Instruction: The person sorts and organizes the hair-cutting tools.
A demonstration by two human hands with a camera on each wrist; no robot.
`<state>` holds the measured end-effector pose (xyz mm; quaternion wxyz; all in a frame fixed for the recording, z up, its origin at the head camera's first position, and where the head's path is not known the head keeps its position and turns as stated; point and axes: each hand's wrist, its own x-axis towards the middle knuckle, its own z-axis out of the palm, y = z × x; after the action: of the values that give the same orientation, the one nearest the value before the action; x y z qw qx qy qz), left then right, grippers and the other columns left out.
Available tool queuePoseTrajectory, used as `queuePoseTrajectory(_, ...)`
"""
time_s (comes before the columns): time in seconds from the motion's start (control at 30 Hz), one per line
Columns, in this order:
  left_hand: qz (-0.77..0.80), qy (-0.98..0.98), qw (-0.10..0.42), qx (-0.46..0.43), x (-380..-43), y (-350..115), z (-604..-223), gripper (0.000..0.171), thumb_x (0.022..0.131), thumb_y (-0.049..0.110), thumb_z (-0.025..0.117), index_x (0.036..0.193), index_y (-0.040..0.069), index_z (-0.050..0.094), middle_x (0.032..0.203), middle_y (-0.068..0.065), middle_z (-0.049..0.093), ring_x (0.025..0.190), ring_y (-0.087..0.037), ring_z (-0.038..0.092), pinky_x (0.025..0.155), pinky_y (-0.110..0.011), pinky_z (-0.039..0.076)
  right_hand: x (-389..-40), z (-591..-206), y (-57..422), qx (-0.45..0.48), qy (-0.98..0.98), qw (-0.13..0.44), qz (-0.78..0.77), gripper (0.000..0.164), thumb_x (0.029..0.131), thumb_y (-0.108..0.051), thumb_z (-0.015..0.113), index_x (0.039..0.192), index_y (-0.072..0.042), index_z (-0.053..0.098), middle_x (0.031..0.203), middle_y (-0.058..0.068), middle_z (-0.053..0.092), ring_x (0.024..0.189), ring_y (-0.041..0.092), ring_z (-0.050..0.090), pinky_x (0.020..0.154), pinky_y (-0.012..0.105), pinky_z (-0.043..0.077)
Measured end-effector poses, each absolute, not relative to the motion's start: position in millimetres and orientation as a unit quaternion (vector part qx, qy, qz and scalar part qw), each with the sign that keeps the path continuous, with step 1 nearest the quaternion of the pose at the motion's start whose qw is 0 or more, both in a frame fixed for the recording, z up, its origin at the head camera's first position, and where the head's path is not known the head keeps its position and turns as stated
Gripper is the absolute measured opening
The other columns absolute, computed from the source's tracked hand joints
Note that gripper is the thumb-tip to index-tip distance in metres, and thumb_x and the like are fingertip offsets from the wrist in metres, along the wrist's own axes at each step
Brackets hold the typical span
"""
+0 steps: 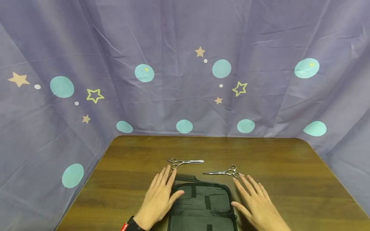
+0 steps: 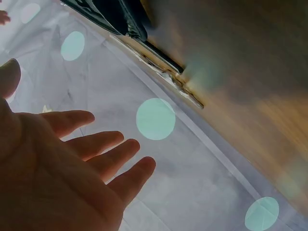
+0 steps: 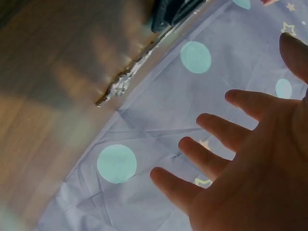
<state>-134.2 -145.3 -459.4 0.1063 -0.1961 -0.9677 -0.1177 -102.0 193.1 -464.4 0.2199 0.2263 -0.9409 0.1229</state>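
An unzipped black case (image 1: 199,205) lies spread on the table at the front middle, with elastic loops inside it. Along its far edge is a black comb (image 1: 188,178). Beyond that are silver thinning scissors (image 1: 190,162) on the left and silver haircutting scissors (image 1: 222,172) on the right. My left hand (image 1: 159,195), fingers spread, is at the case's left side, its fingertips near the thinning scissors' handles. To the right, my right hand (image 1: 255,202) has its fingers extended close to the haircutting scissors' handles. Both wrist views show bare palms holding nothing.
The wooden table (image 1: 130,154) has rounded far corners. A purple curtain (image 1: 173,38) printed with dots and stars hangs behind it and along both sides. A black band with a red tag (image 1: 124,227) is on the left wrist.
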Motion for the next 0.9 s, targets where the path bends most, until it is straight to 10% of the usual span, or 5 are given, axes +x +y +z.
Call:
queuePoseTrajectory(0.63, -0.045, -0.960, 0.160, -0.225, -191, -140, -464, 0.061, 0.091, 0.046, 0.046, 0.137, 0.006, 0.040, 0.138, -0.015, 0.043, 0.125, -0.030, 0.042, 0.102, -0.046, 0.031, -95, -472, 191, 0.290, -0.928, 0.197, 0.126, 0.066, 0.082, -0.049, 0.059, 0.139, -0.020, 0.042, 0.137, 0.005, 0.046, 0.118, 0.028, 0.048, 0.089, 0.046, 0.041)
queuePoseTrajectory(0.9, -0.035, -0.957, 0.177, -0.226, -196, -151, -476, 0.051, 0.091, 0.034, 0.050, 0.129, 0.002, 0.047, 0.131, -0.019, 0.049, 0.119, -0.035, 0.047, 0.098, -0.048, 0.034, -94, -479, 191, 0.361, -0.921, 0.086, 0.119, 0.059, 0.088, -0.053, 0.046, 0.136, -0.018, 0.045, 0.134, 0.007, 0.048, 0.113, 0.024, 0.051, 0.082, 0.043, 0.045)
